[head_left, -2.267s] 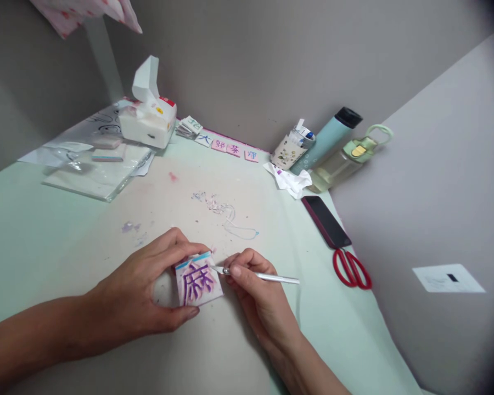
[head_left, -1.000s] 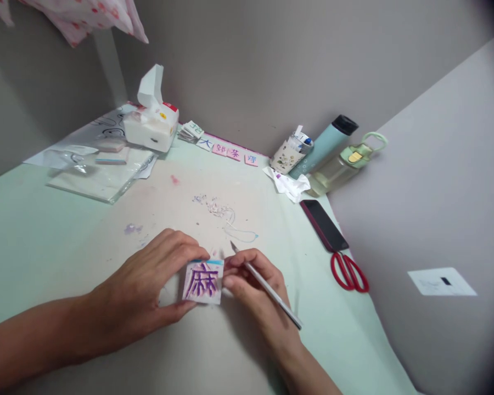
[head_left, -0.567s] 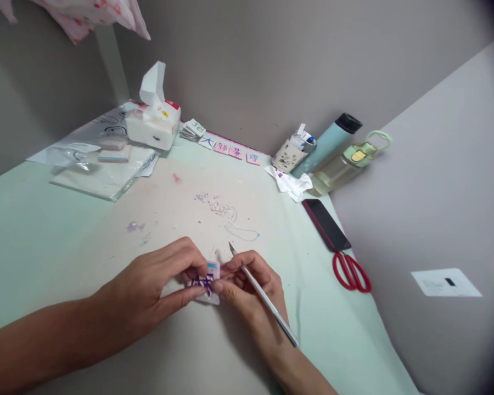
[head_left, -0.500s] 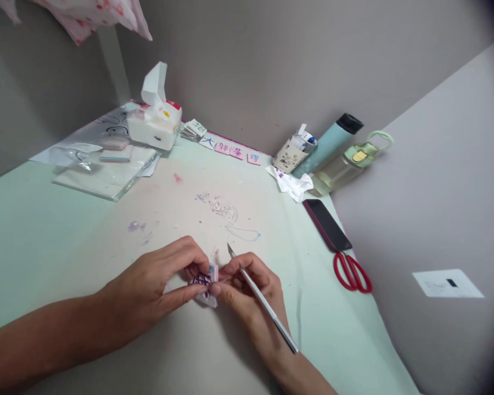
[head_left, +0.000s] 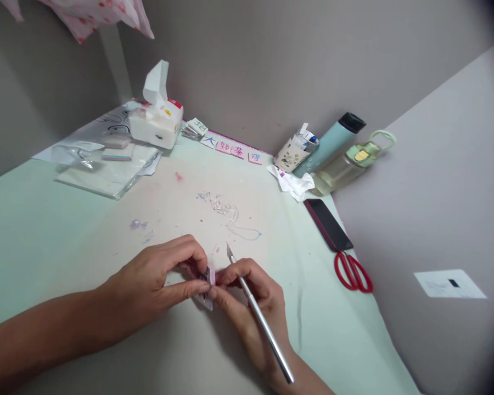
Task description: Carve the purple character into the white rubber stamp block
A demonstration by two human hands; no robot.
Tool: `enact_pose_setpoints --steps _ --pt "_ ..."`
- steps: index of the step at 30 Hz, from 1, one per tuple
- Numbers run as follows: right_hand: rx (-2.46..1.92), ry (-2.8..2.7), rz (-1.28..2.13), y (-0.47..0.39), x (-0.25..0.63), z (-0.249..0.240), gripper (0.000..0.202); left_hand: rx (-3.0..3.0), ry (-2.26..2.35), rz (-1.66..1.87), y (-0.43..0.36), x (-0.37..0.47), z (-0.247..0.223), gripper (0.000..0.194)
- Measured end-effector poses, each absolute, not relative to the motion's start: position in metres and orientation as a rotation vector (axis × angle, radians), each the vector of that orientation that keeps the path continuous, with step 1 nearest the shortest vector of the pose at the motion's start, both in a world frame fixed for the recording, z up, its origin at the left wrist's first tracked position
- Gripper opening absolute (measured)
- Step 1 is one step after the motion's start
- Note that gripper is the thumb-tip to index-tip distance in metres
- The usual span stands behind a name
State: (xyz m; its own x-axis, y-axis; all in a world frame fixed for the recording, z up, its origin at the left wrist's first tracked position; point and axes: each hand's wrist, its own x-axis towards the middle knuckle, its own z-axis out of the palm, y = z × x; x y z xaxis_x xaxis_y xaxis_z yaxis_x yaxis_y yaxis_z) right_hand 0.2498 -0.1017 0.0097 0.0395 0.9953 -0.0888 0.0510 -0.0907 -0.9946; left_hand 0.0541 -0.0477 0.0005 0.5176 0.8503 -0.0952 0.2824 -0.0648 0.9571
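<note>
My left hand [head_left: 164, 274] pinches a small pink and white block [head_left: 211, 276] between thumb and fingertips, low in the middle of the view. My right hand [head_left: 251, 296] touches the block's right side with its thumb and finger. A silver craft knife [head_left: 263, 321] lies between the fingers of my right hand, its blade pointing up and away. The block is tilted, and its marked face is mostly hidden by my fingers. Beyond the hands, shavings and a thin curled strip [head_left: 245, 237] lie on the mat.
Small character tiles [head_left: 239, 151] line the back edge, beside a tissue pack [head_left: 156, 129]. Plastic-wrapped sheets [head_left: 102, 178] lie at left. On the right are a pen cup [head_left: 290, 156], two bottles [head_left: 329, 142] [head_left: 343, 167], crumpled tissue [head_left: 292, 184], a phone [head_left: 328, 224] and red scissors [head_left: 354, 272].
The block has turned between my fingers, so less of its purple-marked face shows. The knife's rear end has swung down and slightly left in my right hand.
</note>
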Motion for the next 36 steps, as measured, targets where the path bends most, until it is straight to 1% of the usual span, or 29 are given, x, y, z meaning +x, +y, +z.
enact_pose_setpoints --steps 8,12,17,25,36 --pt "-1.345 -1.312 1.093 -0.105 0.250 0.006 0.019 1.653 0.981 0.612 -0.046 0.053 -0.001 0.009" --pt "-1.347 -1.354 1.042 -0.105 0.250 0.005 0.018 1.711 0.933 0.673 -0.046 0.053 -0.004 0.007" --pt "-1.351 -1.345 1.042 -0.105 0.249 0.007 0.018 1.764 0.937 0.758 -0.047 0.053 -0.006 0.010" --pt "-1.337 -1.043 1.362 -0.099 0.248 0.015 0.029 1.552 0.944 0.575 -0.044 0.053 0.003 0.011" --pt "-1.227 -0.881 1.576 -0.093 0.251 0.016 0.034 1.384 0.973 0.443 -0.044 0.049 0.001 0.016"
